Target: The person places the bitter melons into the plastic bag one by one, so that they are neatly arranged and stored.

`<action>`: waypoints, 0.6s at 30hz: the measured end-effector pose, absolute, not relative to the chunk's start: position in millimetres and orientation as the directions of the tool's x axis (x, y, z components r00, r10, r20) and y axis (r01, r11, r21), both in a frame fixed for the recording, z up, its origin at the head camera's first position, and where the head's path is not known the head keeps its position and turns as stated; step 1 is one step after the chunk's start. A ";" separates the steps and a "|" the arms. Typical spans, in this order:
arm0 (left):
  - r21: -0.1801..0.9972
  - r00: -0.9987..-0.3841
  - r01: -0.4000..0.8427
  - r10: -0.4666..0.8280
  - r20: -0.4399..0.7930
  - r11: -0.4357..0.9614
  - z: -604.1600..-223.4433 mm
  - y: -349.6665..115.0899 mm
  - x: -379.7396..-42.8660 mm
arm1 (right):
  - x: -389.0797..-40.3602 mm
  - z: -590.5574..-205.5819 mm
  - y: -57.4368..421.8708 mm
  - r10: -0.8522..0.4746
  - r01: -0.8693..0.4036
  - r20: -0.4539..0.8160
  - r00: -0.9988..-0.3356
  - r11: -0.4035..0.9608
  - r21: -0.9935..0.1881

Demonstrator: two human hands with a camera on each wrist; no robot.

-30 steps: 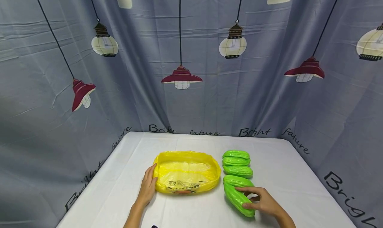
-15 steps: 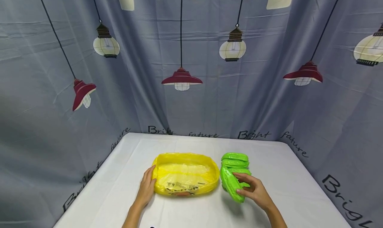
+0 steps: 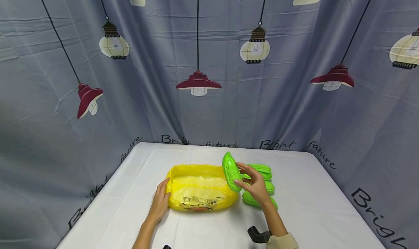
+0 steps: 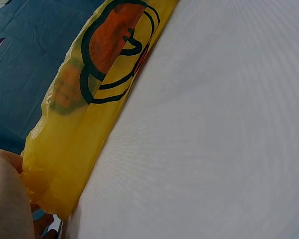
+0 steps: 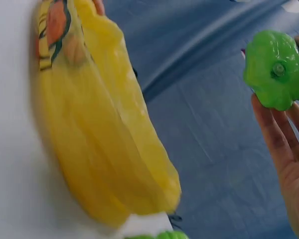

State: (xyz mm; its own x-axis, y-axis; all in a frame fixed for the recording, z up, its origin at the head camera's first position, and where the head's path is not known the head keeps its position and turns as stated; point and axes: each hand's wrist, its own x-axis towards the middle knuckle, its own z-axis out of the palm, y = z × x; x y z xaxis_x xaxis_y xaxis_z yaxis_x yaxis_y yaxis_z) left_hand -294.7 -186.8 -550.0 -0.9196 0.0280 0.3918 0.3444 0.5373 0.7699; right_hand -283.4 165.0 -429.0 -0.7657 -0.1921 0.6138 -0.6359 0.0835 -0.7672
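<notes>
Held gourd: green and ridged, raised off the bench, overlapping the 2 o'clock rim of the yellow bag in the head view; the right-wrist view shows a gap between them.
Gourd's long axis: runs from about 11 to 5 o'clock, upper tip away from the person; how steeply it tilts is hard to judge.
Right grip: pinches the gourd between thumb and fingers from its 4 o'clock side, so the gourd lies at 10 o'clock from it.
Bag from the right grip: at 9 o'clock, its long axis running 9 to 3, mouth upward.
Left grip: touches the bag's 9 o'clock end, well apart from the gourd; I cannot tell whether it pinches the film or only rests there.
Other gourds: lie at 3 o'clock from the bag, partly covered by the right grip, so their number is uncertain.
Cut off: right fingers at the right-wrist view's 3 o'clock edge.
Blurred: the bag, in that same view.
</notes>
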 end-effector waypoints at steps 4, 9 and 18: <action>0.769 -0.921 0.339 0.026 0.389 0.542 -549.9 -186.6 -294.6 | -288.0 -424.9 142.7 -0.144 -0.606 0.593 -0.792 0.065 -0.793; 0.771 -0.920 0.338 0.018 0.390 0.540 -550.0 -186.7 -293.3 | -294.5 -430.9 115.0 -0.099 -0.586 0.581 -0.808 0.028 -0.810; 0.779 -0.924 0.337 0.028 0.381 0.529 -548.9 -185.0 -293.6 | -300.5 -448.2 71.4 0.017 -0.562 0.563 -0.826 0.053 -0.825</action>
